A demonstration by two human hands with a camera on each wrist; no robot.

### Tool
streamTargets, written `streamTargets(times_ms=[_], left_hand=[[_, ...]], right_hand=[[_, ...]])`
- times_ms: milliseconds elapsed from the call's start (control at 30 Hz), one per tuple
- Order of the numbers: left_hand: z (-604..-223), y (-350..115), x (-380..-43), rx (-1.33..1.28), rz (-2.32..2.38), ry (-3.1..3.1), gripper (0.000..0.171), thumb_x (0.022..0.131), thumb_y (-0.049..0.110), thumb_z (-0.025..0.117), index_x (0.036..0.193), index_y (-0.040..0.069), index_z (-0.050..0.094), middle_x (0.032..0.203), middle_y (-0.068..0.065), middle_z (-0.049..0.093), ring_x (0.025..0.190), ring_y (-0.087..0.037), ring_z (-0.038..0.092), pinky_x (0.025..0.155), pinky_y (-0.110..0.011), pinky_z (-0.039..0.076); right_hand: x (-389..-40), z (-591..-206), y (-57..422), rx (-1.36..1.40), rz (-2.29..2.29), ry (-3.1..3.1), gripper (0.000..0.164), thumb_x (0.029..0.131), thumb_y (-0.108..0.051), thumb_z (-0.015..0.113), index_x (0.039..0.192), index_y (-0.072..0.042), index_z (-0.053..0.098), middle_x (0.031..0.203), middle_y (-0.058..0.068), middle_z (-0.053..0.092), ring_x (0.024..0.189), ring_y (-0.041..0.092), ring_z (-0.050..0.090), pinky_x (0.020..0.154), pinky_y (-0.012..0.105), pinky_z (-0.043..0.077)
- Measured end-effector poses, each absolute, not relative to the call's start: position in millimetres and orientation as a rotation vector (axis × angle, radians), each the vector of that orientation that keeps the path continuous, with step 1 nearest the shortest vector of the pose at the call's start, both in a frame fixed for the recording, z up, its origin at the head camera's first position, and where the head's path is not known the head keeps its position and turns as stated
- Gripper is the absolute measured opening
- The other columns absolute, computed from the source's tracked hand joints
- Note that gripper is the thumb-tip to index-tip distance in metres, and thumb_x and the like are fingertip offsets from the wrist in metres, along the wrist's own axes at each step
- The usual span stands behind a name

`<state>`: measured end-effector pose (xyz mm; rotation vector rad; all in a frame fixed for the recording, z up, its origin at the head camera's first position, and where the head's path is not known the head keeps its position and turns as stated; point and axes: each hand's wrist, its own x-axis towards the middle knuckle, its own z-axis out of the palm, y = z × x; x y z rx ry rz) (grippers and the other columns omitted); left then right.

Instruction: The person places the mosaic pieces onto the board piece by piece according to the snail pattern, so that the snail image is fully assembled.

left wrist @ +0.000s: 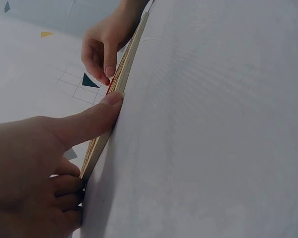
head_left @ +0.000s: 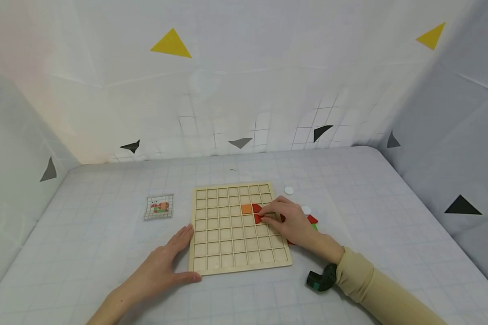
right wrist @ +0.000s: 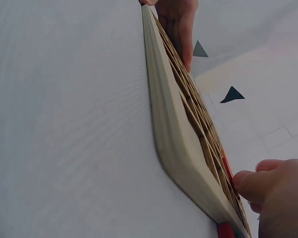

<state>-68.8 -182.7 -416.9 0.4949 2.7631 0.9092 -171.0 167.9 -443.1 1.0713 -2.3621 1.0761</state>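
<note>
On the counter [head_left: 65, 253], head view alone shows card [head_left: 159, 207] left of board [head_left: 219, 248]; right hand [head_left: 293, 222] pinches red piece [head_left: 257, 219] inside, outstretched left hand [head_left: 164, 262] touches board.

Across the frame's top, a white wall [head_left: 276, 81] is marked with yellow triangles [head_left: 172, 46]; a gridded surface [head_left: 382, 225] is seen below.

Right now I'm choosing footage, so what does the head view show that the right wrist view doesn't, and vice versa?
Head view only: the picture card, orange square tile and white discs.

Right wrist view only: a close, edge-on look at the wooden grid board.

Both: that board, red tiles, the right hand at them, and the left hand at the board's edge.
</note>
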Motion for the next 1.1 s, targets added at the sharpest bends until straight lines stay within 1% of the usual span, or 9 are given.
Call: streamTargets(times_ms=[267,500,600,800,967,1100], left_hand=[[-418.4,-182.9,-68.7,0.517,0.921,2.771,0.109,0.072,0.058,0.081,0.155,0.006,0.034,0.164,-0.009,0.029,0.150,-0.032,0.028,0.108,-0.067,0.034],[-417.9,-182.6,-68.4,0.508,0.915,2.772,0.110,0.071,0.059,0.081,0.156,0.007,0.034,0.164,-0.009,0.029,0.150,-0.032,0.028,0.109,-0.066,0.034],[-417.8,-182.3,-68.5,0.503,0.916,2.769,0.110,0.071,0.058,0.082,0.156,0.008,0.033,0.164,-0.008,0.028,0.150,-0.031,0.028,0.109,-0.066,0.034],[-418.2,-181.9,-68.9,0.514,0.909,2.779,0.109,0.071,0.055,0.083,0.155,0.006,0.034,0.163,-0.009,0.029,0.150,-0.032,0.029,0.110,-0.064,0.035],[-418.4,-182.1,-69.0,0.511,0.906,2.781,0.109,0.071,0.056,0.083,0.155,0.006,0.035,0.163,-0.009,0.029,0.150,-0.032,0.029,0.109,-0.065,0.035],[-418.5,-182.2,-69.1,0.506,0.913,2.775,0.109,0.071,0.056,0.083,0.155,0.006,0.034,0.163,-0.009,0.029,0.150,-0.032,0.029,0.109,-0.066,0.035]], right_hand=[[-169.9,-443.3,167.4,1.081,1.103,-2.370,0.024,0.080,-0.005,0.082,0.101,-0.014,0.076,0.094,-0.003,0.070,0.074,0.012,0.051,0.054,0.024,0.042],[-171.0,-445.1,168.6,1.052,1.106,-2.366,0.024,0.079,-0.003,0.083,0.101,-0.012,0.076,0.092,-0.001,0.070,0.072,0.015,0.050,0.054,0.024,0.041],[-171.7,-445.7,168.4,1.047,1.101,-2.354,0.025,0.078,-0.003,0.083,0.101,-0.011,0.075,0.092,0.000,0.071,0.073,0.015,0.052,0.056,0.025,0.043],[-172.8,-445.7,168.2,0.947,1.079,-2.370,0.029,0.079,-0.005,0.083,0.106,-0.009,0.075,0.095,0.000,0.073,0.083,0.016,0.057,0.064,0.031,0.049],[-171.9,-446.6,168.6,0.907,1.089,-2.429,0.026,0.082,-0.009,0.082,0.107,-0.011,0.075,0.095,-0.002,0.071,0.083,0.013,0.055,0.063,0.028,0.047],[-172.0,-446.5,168.4,0.912,1.083,-2.420,0.026,0.081,-0.009,0.083,0.106,-0.011,0.076,0.094,-0.002,0.071,0.080,0.013,0.054,0.060,0.028,0.045]])
